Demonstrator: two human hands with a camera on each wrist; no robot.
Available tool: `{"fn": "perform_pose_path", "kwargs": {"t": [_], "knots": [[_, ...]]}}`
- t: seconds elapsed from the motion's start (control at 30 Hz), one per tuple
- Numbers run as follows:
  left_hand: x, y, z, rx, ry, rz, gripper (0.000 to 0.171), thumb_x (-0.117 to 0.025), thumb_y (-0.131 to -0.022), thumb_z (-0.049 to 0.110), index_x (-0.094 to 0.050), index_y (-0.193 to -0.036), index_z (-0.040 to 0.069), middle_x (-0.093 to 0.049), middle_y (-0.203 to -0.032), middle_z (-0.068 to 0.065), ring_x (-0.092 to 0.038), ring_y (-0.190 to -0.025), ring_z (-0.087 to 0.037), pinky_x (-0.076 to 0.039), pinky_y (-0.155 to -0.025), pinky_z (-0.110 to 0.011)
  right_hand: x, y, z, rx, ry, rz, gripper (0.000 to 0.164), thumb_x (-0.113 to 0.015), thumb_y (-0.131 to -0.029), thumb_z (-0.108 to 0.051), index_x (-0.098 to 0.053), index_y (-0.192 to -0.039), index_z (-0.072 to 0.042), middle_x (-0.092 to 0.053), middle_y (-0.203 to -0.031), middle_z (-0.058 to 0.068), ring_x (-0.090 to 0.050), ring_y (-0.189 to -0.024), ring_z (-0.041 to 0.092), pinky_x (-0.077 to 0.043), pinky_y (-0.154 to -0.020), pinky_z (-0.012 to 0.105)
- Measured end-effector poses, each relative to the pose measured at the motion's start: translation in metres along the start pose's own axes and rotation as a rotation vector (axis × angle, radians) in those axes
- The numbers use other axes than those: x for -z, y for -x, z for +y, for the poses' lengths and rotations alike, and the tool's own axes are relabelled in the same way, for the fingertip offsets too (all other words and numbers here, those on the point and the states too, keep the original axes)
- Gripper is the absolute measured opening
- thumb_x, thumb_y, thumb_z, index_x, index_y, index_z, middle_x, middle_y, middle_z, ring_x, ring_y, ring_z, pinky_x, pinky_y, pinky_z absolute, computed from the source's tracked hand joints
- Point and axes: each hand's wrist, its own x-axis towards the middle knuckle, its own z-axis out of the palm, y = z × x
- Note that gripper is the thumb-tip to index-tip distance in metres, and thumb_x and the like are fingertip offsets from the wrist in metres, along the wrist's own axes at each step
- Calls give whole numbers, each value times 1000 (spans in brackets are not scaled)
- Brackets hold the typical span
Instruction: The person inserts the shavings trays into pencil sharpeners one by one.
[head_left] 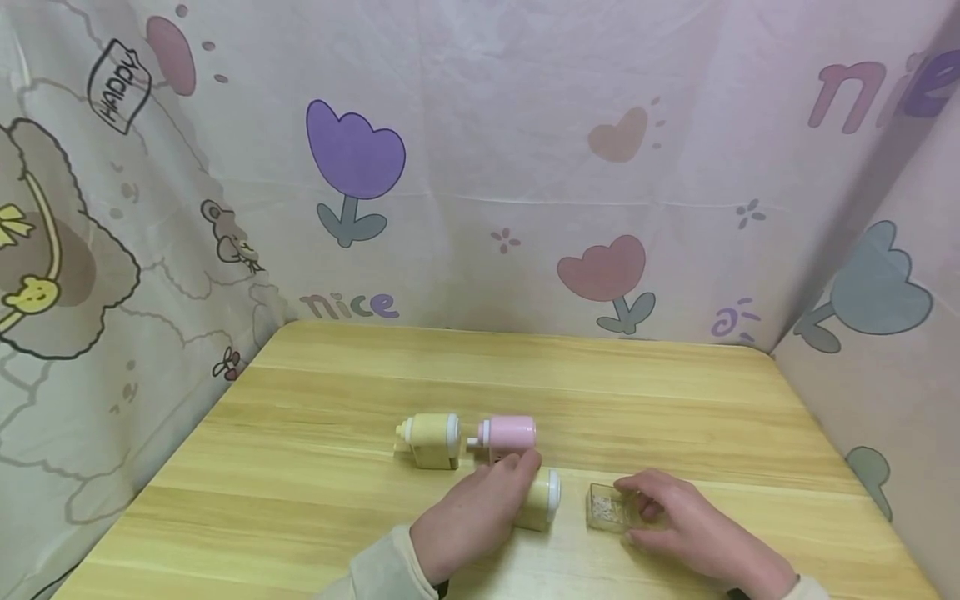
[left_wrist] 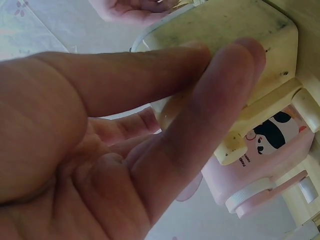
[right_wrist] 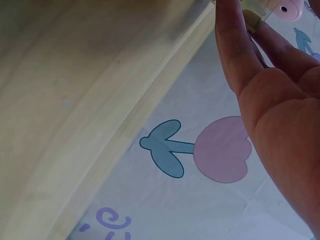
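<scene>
My left hand (head_left: 476, 512) grips a cream-yellow hand-crank pencil sharpener (head_left: 538, 502) near the front of the table, hiding its left end. In the left wrist view, the thumb and forefinger come together over the sharpener's yellow body (left_wrist: 250, 30), and a yellow crank arm (left_wrist: 270, 106) shows beyond them. To the right, my right hand (head_left: 686, 521) holds a small clear drawer (head_left: 606, 507) by its right side, thumb in front and fingers behind. Pale bits lie inside the drawer. Only an edge of it shows at the top of the right wrist view.
Behind the left hand stands a pink pencil sharpener (head_left: 513, 431) with a panda picture. Another yellow pencil sharpener (head_left: 435, 439) stands to its left. The wooden table (head_left: 300, 400) meets a printed curtain (head_left: 480, 167) at the back and sides.
</scene>
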Motion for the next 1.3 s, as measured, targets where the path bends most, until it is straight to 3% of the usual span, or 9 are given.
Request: {"fn": "perform_pose_path", "kwargs": {"t": [0.73, 1.3], "knots": [[-1, 0, -1, -26, -31, 6, 47, -48, -70, -17, -40, -105, 14, -47, -82, 3, -42, -62, -6, -37, -50, -19, -3, -14, -8, 8, 20, -41, 53, -73, -82, -34, -56, -125, -9, -59, -112, -3, -54, -88, 5, -50, -74, 28], [-2, 0, -1, -20, -28, 5, 46, -49, -72, -15, -40, -106, 14, -47, -82, 2, -42, -61, -6, -37, -50, -20, -10, -29, -17, 50, 32, -66, 53, -73, -82, -34, -57, -124, -7, -59, -112, -2, -54, -88, 6, -51, -75, 28]]}}
